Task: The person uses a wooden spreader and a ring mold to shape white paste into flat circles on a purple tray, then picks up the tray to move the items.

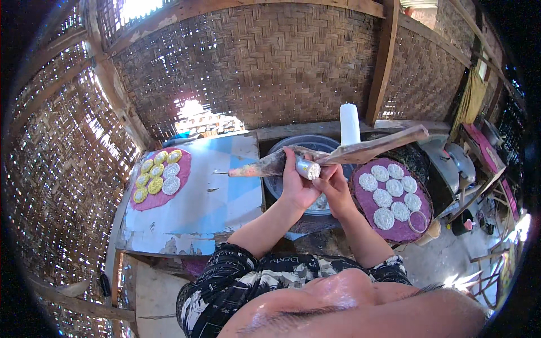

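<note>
In front of my body, my left hand (298,188) is wrapped round a short silvery tube (304,167). White dough-like stuff (313,171) fills the tube's end that faces me. My right hand (335,192) is closed at that same end, its thumb and fingertips against the tube and the white filling. Just beyond both hands lies a long, worn wooden lever (377,147), running from left to upper right. Beneath them sits a translucent bluish plastic basin (298,140) with some pale stuff inside, partly hidden by my hands and the lever.
Left, a pale blue-and-white table (225,208) bears a purple cloth (147,204) with yellow and white coiled rounds. Right, a round purple-covered tray (366,209) holds several white coiled rounds (382,197) and a thin ring (418,232). A white upright cylinder (350,125) stands behind the lever. Metal pots (462,160) sit further right.
</note>
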Demonstrator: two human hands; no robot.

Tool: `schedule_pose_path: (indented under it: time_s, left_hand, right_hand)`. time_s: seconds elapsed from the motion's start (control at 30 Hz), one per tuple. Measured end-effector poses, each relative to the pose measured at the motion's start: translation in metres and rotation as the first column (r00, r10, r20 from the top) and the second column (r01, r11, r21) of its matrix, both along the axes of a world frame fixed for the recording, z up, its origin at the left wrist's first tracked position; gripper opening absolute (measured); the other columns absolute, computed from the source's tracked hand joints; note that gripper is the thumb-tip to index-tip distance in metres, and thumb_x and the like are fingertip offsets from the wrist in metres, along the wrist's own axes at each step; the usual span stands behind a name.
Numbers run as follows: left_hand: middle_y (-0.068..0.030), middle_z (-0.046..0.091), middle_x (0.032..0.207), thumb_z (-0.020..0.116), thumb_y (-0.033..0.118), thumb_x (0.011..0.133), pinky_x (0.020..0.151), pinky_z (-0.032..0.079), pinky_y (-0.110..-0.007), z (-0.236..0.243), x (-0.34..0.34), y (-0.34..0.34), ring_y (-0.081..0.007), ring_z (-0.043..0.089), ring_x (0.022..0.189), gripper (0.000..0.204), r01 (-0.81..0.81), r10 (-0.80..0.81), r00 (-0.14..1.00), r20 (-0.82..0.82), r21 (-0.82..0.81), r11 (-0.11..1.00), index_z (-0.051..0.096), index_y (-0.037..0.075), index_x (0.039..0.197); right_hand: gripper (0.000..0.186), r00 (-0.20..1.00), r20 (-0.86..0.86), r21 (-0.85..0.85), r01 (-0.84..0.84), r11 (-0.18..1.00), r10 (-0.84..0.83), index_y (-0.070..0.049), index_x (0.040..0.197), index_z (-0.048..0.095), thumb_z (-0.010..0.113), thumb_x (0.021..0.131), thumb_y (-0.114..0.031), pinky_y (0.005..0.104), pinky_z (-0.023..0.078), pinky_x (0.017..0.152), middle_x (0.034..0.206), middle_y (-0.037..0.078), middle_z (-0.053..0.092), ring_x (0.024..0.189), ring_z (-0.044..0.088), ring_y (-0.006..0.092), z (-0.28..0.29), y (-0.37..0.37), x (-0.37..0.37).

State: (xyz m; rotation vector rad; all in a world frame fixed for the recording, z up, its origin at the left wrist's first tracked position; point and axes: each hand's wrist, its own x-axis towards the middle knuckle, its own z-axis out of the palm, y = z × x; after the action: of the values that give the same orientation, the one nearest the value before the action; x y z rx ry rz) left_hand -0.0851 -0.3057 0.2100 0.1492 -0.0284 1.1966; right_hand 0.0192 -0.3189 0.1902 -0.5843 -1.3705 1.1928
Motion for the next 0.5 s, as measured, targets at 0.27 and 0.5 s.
schedule_pose_path:
  time_s: [0.27, 0.5]
  left_hand:
    - [-0.0138, 0.054, 0.096, 0.04, 0.06, 0.075, 0.082, 0.042, -0.051, -0.005, -0.006, 0.006, -0.0334, 0.051, 0.094, 0.052, -0.042, 0.047, 0.995, -0.093, 0.057, 0.998, 0.049, 0.009, 0.078]
    - [-0.0097, 0.055, 0.093, 0.05, 0.056, 0.072, 0.084, 0.038, -0.053, 0.016, -0.094, 0.03, -0.0315, 0.051, 0.09, 0.048, -0.601, 0.632, 0.758, -0.164, 0.203, 0.773, 0.05, 0.01, 0.085]
  right_hand:
    - [0.049, 0.999, -0.041, -0.11, -0.018, 0.994, 0.014, -0.007, 0.116, 0.032, 0.059, 0.074, -0.009, 0.0316, 0.031, 0.091, 0.11, 0.006, 0.041, 0.105, 0.04, 0.0176, -0.004, 0.01, -0.002]
    - [0.014, 0.64, 0.763, 0.028, -0.178, 0.984, 0.094, -0.006, 0.075, 0.059, 0.06, 0.061, -0.005, 0.0311, 0.042, 0.071, 0.093, 0.008, 0.051, 0.085, 0.051, 0.0222, -0.011, -0.009, 0.053]
